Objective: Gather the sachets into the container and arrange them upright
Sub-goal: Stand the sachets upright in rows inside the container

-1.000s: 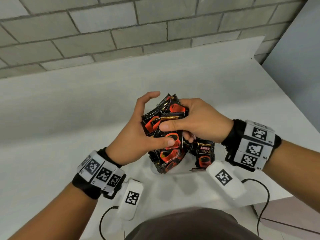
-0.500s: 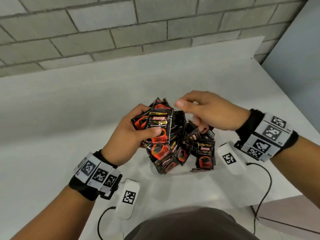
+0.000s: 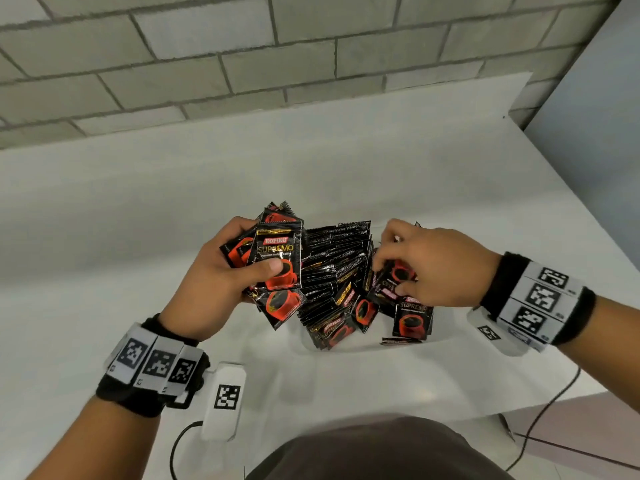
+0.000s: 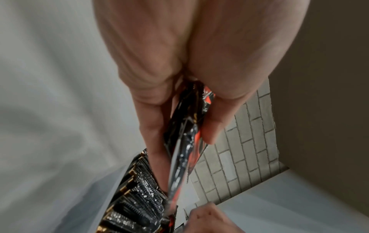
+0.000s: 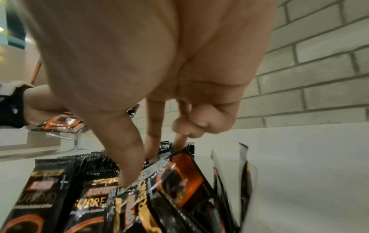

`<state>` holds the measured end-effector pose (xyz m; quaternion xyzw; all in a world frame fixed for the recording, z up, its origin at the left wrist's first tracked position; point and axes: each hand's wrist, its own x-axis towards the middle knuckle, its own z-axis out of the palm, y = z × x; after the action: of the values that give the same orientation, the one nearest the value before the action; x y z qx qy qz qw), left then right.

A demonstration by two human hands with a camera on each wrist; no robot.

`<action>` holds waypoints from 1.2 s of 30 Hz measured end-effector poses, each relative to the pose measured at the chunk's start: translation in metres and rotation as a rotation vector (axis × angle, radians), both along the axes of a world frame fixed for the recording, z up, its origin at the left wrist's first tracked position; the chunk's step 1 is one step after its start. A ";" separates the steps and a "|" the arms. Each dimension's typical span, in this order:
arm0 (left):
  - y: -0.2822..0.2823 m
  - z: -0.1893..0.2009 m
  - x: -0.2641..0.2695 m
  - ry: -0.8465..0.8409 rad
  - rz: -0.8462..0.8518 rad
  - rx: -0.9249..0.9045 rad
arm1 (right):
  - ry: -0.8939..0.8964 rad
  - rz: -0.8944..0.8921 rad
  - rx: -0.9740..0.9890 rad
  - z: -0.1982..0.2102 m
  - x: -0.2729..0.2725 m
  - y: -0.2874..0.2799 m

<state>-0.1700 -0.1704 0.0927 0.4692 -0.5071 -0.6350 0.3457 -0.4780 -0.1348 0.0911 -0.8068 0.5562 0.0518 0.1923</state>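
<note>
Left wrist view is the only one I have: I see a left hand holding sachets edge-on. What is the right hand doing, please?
Observer: The head view shows the right hand down among the packed sachets, its grip pinching one tilted sachet.
Operator: Do the packed ones stand upright?
Observer: The middle row stands on edge; the front sachets lean sideways.
Operator: How many does the left hand hold?
Observer: Several, fanned out. The left hand has its thumb on the top sachet, whose printed face is turned to the head camera.
</note>
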 end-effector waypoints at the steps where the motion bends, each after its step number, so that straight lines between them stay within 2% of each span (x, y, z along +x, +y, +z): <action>1: 0.000 0.001 0.000 0.001 0.009 -0.004 | 0.019 0.044 -0.025 0.001 0.004 -0.001; 4: 0.000 0.004 0.002 0.003 0.032 -0.017 | 0.146 0.174 -0.030 0.001 0.018 -0.004; 7: 0.002 0.004 0.006 -0.011 0.029 -0.023 | 0.225 0.186 -0.022 -0.005 0.022 -0.005; 16: 0.010 0.000 0.014 -0.037 -0.013 -0.013 | 0.204 0.092 -0.024 0.003 0.001 -0.009; 23: 0.010 0.001 0.005 -0.041 -0.038 -0.010 | 0.202 0.136 0.016 -0.001 -0.001 -0.009; 26: 0.009 0.003 0.001 -0.036 -0.032 -0.003 | 0.096 0.119 -0.019 0.005 -0.006 -0.012; 33: 0.012 0.002 -0.012 0.016 0.049 0.001 | -0.436 0.010 -0.212 0.046 -0.013 -0.017; 36: 0.014 0.002 -0.019 0.032 0.036 0.005 | -0.624 -0.094 -0.207 0.064 -0.008 -0.018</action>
<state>-0.1885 -0.1560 0.0942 0.4688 -0.4916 -0.6374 0.3637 -0.4857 -0.1525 0.1556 -0.7725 0.5094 -0.2636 0.2726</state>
